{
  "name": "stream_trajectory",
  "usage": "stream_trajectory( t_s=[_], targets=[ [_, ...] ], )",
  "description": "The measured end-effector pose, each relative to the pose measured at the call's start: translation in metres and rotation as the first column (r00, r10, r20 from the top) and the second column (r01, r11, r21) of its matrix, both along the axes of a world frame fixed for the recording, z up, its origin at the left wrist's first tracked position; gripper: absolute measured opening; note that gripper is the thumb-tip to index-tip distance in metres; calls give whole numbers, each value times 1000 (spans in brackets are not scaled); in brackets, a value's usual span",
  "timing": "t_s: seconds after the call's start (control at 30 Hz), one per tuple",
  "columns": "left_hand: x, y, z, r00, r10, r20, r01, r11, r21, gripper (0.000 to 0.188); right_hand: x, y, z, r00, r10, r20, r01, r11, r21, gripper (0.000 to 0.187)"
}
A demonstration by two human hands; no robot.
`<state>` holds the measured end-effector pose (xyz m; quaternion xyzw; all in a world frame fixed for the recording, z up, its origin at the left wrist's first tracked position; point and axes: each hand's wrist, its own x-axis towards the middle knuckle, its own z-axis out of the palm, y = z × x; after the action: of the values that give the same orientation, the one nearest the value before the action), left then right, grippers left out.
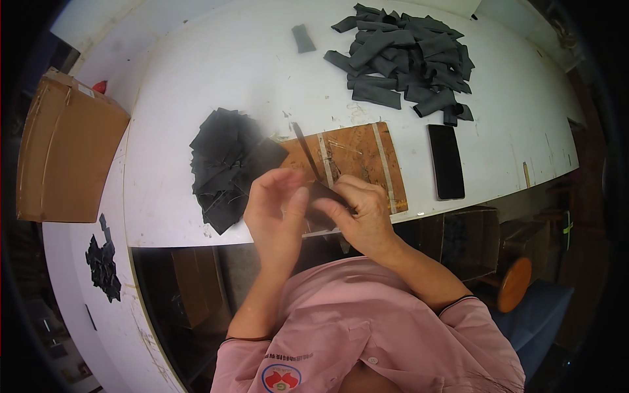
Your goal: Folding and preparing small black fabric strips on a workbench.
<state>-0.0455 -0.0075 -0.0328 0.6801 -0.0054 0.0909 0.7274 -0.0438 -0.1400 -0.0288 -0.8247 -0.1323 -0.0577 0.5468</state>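
Observation:
My left hand (275,209) and my right hand (362,213) meet over the near edge of a white table (249,65). Both hold a small dark fabric piece (321,196) between their fingers. Just behind the hands lies a brown wooden board (367,154) with pale strips across it. A thin dark tool (304,147) leans over the board's left part. To the left of the hands sits a stack of flat black fabric squares (226,164).
A heap of rolled dark grey fabric pieces (409,56) lies at the back right, one single piece (303,38) apart from it. A black phone (446,160) rests right of the board. A cardboard box (62,147) and black scraps (103,262) are on the left.

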Motion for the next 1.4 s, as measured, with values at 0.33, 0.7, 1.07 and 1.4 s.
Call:
stream_trajectory(
  t_s=[0.33, 0.7, 1.07, 1.4],
  targets=[
    [-30, -13, 13, 962, -40, -269, -31, 967, -253, 24, -3, -15, -17, 912, -53, 407, 171, 951, -258, 14],
    [-25, -17, 7, 903, -108, -417, -22, 955, -296, 18, -3, -23, -26, 863, 31, 505, 191, 904, -382, 19],
    [-26, -15, -12, 974, -2, -225, 22, 996, 86, 3, -14, -29, -1, 990, 138, 34, -135, 987, -84, 50],
    [-29, -24, -26, 967, 136, 217, -240, 779, 580, 8, -8, -7, -23, 930, 58, 364, 23, 977, -214, 6]
  ],
)
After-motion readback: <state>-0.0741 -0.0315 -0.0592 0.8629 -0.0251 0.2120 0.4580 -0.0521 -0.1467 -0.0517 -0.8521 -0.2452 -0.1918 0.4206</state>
